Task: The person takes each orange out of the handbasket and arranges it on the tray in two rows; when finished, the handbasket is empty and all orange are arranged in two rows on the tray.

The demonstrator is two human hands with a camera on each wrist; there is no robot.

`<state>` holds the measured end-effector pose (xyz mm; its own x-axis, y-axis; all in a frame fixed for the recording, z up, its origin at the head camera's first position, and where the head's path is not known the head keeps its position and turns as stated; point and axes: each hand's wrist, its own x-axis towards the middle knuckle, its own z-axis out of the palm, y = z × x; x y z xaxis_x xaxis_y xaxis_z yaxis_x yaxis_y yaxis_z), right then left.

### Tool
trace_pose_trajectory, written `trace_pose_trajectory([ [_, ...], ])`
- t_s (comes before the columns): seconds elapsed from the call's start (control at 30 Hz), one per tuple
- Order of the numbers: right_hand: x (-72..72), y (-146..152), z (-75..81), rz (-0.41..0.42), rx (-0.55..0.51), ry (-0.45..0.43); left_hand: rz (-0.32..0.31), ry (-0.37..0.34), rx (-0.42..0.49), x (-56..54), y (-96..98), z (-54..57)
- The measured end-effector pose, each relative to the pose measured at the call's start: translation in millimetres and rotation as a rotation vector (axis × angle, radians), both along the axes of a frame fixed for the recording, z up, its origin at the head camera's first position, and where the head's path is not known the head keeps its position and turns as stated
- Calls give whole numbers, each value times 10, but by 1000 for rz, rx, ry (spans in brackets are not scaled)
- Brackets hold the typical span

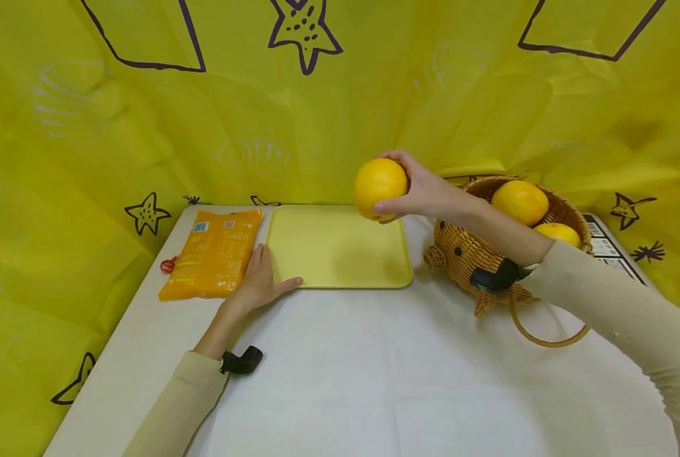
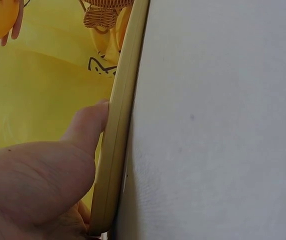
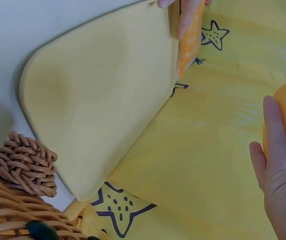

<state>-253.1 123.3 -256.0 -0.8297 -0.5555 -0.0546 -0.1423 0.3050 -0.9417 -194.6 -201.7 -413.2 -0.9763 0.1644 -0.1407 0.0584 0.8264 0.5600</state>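
Above the far right part of the yellow tray point(image 1: 334, 251), the right hand point(image 1: 420, 189) grips an orange point(image 1: 379, 185), while the left hand point(image 1: 259, 279), fingers straight and thumb spread, touches the tray's near left corner beside a plastic packet point(image 1: 213, 254).

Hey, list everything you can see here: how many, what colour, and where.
Table: one, white, across the foreground
Patterned backdrop: one, yellow, around table
Tray: one, pale yellow, rear of table
Packet: one, orange, left of tray
Small object: one, red, left of packet
Wicker basket: one, brown, right of tray
Basket fruits: two visible, orange-yellow, inside basket
Printed item: one, black-and-white, beside basket
Held fruit: one, orange, in right hand
Wrist devices: two, black, one per wrist
Sleeves: two, beige, both forearms
Left hand: one, bare, touching tray
Right hand: one, bare, gripping held fruit
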Motion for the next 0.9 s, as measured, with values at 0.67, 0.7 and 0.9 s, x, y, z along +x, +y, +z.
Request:
trace_pose_trajectory([
  [0.67, -135, -368, 17, 140, -39, 46, 0, -20, -8, -6, -55, -20],
  [0.7, -165, -401, 18, 146, -27, 54, -1, -16, -10, -10, -54, -19],
  [0.9, -353, -633, -12, 189, 82, 97, -11, 15, 6, -27, -12, -20],
])
